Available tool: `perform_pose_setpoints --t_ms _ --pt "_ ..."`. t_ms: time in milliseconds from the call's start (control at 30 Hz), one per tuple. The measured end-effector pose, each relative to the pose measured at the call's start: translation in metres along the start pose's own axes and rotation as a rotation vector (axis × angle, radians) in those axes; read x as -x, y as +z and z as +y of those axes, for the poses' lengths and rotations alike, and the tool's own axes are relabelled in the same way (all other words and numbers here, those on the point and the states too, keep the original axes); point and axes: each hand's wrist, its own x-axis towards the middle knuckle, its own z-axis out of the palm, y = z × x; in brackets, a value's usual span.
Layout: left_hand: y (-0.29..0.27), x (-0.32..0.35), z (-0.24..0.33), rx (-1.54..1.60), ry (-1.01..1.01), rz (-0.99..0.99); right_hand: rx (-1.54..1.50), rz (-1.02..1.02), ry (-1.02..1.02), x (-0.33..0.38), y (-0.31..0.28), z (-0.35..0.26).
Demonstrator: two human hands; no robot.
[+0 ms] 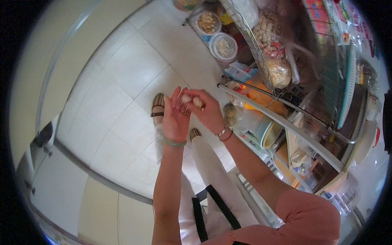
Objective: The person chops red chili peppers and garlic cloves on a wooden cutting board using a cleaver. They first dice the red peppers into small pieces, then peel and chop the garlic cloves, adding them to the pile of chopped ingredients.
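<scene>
The white tiled floor (122, 77) fills the left of the view, below the raised hands; two sandalled feet show on it, one (157, 107) just left of the hands. The left hand (175, 118) is held flat and open, palm up and fingers together, likely serving as a tray: a small pale piece (186, 98), perhaps a peeled garlic clove or its skin, lies on the fingers. A green bangle (174, 143) circles that wrist. The right hand (208, 110) touches the left at the fingertips and is curled, pinching a garlic clove (198, 102) between thumb and fingers, probably so it can be picked at over the open palm. Right of the hands stands a wire rack (261, 98) crowded with bags and tubs; a bag of what looks like garlic (265, 34) and two round white tubs (223, 45) sit at its upper end, within easy reach.
</scene>
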Motion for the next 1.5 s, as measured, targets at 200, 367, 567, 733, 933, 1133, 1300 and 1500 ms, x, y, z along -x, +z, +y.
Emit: perform_pose_setpoints --t_ms 200,367,567,733,933,1133,1300,1500 --pt "0.018 0.137 0.052 0.176 0.195 -0.073 -0.119 -0.344 0.014 0.099 0.016 -0.132" --pt "0.045 0.291 0.059 0.221 0.419 0.132 0.297 -0.559 -0.268 0.178 0.023 -0.24" --pt "0.043 0.426 0.12 0.367 0.798 -0.059 0.234 -0.613 -0.769 0.256 0.108 -0.329" --pt "-0.006 0.494 0.18 0.291 0.999 -0.269 -0.202 -0.844 -0.41 0.311 0.195 -0.37" --pt "-0.104 0.602 0.145 0.62 0.991 0.009 -0.007 -1.163 -0.18 0.42 0.277 -0.365" --pt "-0.201 0.737 0.127 0.473 1.004 0.439 0.287 -1.415 -0.287 0.524 0.364 -0.36" --pt "-0.277 0.837 0.126 0.491 1.257 0.811 0.381 -1.565 -0.93 0.607 0.475 -0.384" --pt "-0.347 0.907 0.13 0.432 1.368 1.22 0.164 -1.636 -1.525 0.695 0.617 -0.406"
